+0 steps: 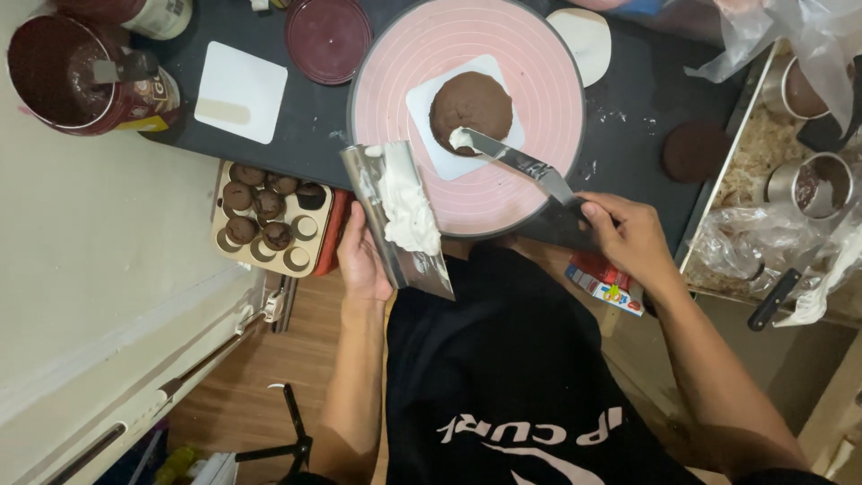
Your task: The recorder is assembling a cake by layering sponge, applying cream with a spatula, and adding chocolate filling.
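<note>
Right hand (628, 235) grips spatula (516, 162), dabbing cream at the cake's (471, 106) seven o'clock; left hand (361, 260) clasps scraper (400, 220); judged best spread thinly outward

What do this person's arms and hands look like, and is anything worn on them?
Both arms are bare from the hand to past the elbow: no sleeves reach them, and no gloves, watch or rings show on the left hand or the right hand. The only clothing in view is a black T-shirt with white lettering on the chest.
</note>
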